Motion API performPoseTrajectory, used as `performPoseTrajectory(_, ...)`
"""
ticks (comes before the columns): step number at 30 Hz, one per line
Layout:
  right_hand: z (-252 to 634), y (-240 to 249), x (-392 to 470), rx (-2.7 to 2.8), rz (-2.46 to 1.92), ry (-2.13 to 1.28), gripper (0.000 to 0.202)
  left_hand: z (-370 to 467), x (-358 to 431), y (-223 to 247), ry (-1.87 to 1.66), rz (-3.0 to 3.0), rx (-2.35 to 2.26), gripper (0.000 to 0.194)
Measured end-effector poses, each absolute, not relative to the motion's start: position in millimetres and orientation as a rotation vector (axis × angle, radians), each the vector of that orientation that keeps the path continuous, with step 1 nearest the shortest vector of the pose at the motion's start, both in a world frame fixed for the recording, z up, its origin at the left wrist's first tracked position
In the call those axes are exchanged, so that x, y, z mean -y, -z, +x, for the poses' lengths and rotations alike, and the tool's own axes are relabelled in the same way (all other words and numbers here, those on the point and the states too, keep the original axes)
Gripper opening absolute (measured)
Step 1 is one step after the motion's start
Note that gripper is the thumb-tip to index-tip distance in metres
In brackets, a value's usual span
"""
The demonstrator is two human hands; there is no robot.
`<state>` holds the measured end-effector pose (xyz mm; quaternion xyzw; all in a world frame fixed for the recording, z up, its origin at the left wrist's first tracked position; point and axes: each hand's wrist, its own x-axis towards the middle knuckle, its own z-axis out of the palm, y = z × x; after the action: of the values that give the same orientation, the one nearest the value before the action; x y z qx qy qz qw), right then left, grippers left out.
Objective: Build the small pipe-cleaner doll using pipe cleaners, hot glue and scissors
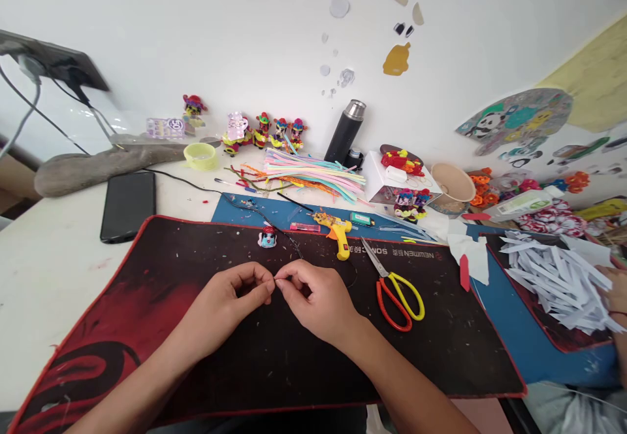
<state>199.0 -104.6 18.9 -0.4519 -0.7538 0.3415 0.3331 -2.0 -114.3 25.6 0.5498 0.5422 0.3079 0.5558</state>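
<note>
Forearms point(394, 367) cross the near edge of the mat point(294, 368) — left hand point(234, 295) and right hand point(321, 300) pinch one tiny piece point(275, 280) between them, neither nearer. Its long axis is unclear.

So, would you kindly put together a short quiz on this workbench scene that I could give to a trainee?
1. Which tool lies on the dark mat, to the right of the yellow glue gun? a) tweezers b) scissors c) stapler
2. True or false: the bundle of pastel pipe cleaners lies nearer the wall than the glue gun does.
3. How are the left hand and right hand placed relative to each other?

Key:
1. b
2. True
3. Close together over the mat, fingertips almost meeting; anything pinched there is too small to identify.
</note>
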Motion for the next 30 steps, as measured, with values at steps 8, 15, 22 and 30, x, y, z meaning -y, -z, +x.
performPoseTrajectory(8, 196.6, -20.3, 108.4, 2.012, -1.160, -0.806, 0.011, -2.2, 112.3, -32.5, -0.739, 1.210, -1.212, 0.039)
performPoseTrajectory(15, 192.5, -17.5, 111.9, 2.059, -1.155, -0.794, 0.012, -6.7, 116.9, -30.4, -0.723, 1.171, -1.218, 0.037)
performPoseTrajectory(22, 193.6, -15.0, 113.3, 2.051, -1.150, -0.763, 0.011, -3.3, 119.2, -32.4, -0.738, 1.183, -1.212, 0.037)
performPoseTrajectory(30, 196.3, -12.8, 113.6, 2.009, -1.167, -0.785, 0.008, 3.7, 121.0, -27.5, -0.778, 1.129, -1.200, 0.035)
